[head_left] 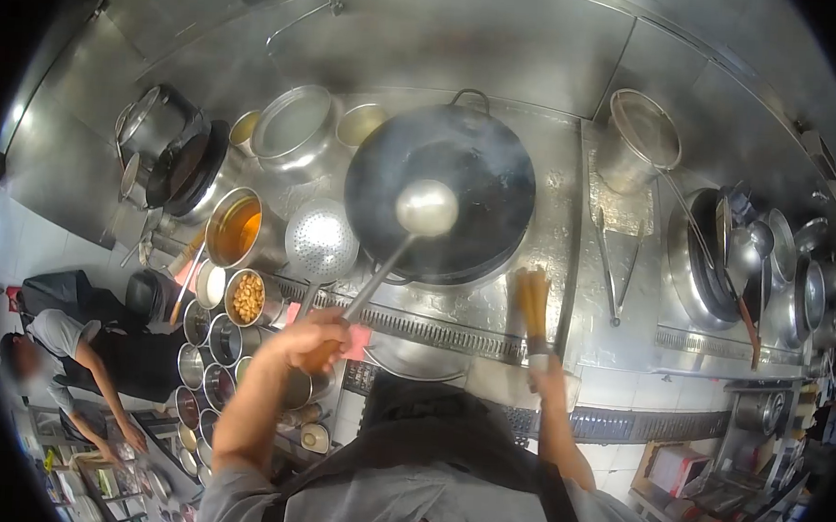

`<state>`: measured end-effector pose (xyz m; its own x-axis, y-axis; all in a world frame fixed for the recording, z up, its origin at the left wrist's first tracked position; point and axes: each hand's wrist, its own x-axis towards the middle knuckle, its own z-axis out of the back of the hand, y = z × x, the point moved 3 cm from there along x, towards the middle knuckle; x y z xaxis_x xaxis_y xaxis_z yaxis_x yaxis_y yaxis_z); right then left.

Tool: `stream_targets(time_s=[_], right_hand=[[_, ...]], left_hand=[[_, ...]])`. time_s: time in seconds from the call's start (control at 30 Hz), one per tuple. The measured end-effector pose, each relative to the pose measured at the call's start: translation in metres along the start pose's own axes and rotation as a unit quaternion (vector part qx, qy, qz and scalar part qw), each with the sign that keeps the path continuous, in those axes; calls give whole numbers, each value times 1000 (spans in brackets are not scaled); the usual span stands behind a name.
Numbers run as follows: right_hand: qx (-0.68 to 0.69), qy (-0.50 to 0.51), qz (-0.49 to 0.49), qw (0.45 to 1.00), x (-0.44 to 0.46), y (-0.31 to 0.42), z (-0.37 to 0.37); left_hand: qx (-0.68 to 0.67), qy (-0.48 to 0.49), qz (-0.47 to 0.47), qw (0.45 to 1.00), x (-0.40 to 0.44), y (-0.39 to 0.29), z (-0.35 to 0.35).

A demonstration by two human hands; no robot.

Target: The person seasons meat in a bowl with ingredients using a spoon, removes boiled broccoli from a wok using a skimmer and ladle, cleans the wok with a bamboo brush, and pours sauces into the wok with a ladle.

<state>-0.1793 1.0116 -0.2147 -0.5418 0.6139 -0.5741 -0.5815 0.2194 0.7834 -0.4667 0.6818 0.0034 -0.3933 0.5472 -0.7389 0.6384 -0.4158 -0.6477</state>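
My left hand (312, 339) is closed around the wooden handle end of a long metal ladle (427, 208). The ladle's round bowl hangs over the dark wok (489, 170), whose inside looks wet and hazy with steam. My right hand (550, 378) grips a bamboo wok brush (533, 300) by its handle, with its bristles pointing away from me over the steel stove top, right of the wok. A perforated skimmer (322, 241) lies left of the wok, its handle running toward my left hand.
Left of the wok stand a large metal pot (293, 127), a pot of orange liquid (233, 231) and a container of brown pieces (247, 296). Rightward are a strainer on a pot (644, 131), tongs (614, 271) and stacked woks (707, 248). Another person (73, 342) works at far left.
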Motion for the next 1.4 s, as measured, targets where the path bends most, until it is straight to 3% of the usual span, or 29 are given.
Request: stream_targets(time_s=[0.07,0.1,0.13,0.17,0.2,0.27,0.33,0.4,0.47,0.53,0.6,0.67,0.7,0.73,0.8,0.83,0.87,0.9,0.93,0.97,1.0,1.03,1.1,1.2,1.27,1.33,1.37,1.4], right_hand=[[190,11,-6,982,-20,56,25],[210,20,60,976,-29,82,30],[229,32,126,965,-36,105,31],[197,-16,188,962,-38,125,32],[189,-11,189,963,-38,147,28],[122,-4,208,970,-25,199,13],[-92,26,287,953,24,242,-8],[-371,82,455,806,75,280,-41],[-540,101,443,708,87,336,-71],[-643,53,392,656,87,384,-103],[-643,19,400,653,71,393,-119],[-557,53,477,678,77,366,-125],[-554,100,524,639,96,344,-125],[-553,103,524,640,94,355,-124],[-592,67,397,698,102,380,-110],[-608,35,408,680,103,387,-114],[-607,30,407,682,100,385,-113],[-516,-17,434,738,94,383,-109],[-419,-62,455,784,89,376,-103],[-371,-70,451,809,91,359,-99],[-370,-73,449,810,85,352,-94],[-440,-27,416,795,79,343,-92],[-534,29,372,759,82,338,-77],[-520,24,346,781,56,360,-56],[-493,7,365,789,40,358,-54],[-317,17,400,860,25,349,-52],[-315,17,403,859,25,344,-49],[-380,52,387,838,25,337,-46]], left_hand=[[334,-38,32,941,-21,-36,0],[326,-38,31,944,-20,-35,9],[522,-110,-118,837,-22,-43,20],[679,-177,-254,666,-25,-48,23],[672,-181,-252,672,-30,-55,17],[703,-188,-160,667,-44,-88,-8],[707,-191,-144,666,-41,-112,-15],[766,-173,-116,608,-33,-134,-16],[771,-173,-92,606,-29,-155,-19],[773,-174,-74,606,-27,-165,-22],[790,-195,-98,573,-26,-171,-19],[788,-206,-124,566,-18,-163,-5],[784,-216,-148,563,-14,-156,2],[784,-215,-145,563,-13,-150,9],[762,-219,-158,588,-10,-136,21],[764,-216,-160,587,5,-115,42],[699,-177,-244,649,27,-88,72],[624,-135,-322,699,35,-71,91],[419,-106,-196,880,31,-52,104],[178,-68,-49,980,24,-23,108],[21,-58,-12,998,20,1,107],[-88,28,2,996,29,39,120],[-124,47,6,991,19,61,120],[-135,44,3,990,9,52,112],[196,-83,-24,977,13,43,113],[256,-134,-64,955,18,46,113],[384,-184,-220,878,26,48,118],[494,-223,-365,756,23,42,111]])
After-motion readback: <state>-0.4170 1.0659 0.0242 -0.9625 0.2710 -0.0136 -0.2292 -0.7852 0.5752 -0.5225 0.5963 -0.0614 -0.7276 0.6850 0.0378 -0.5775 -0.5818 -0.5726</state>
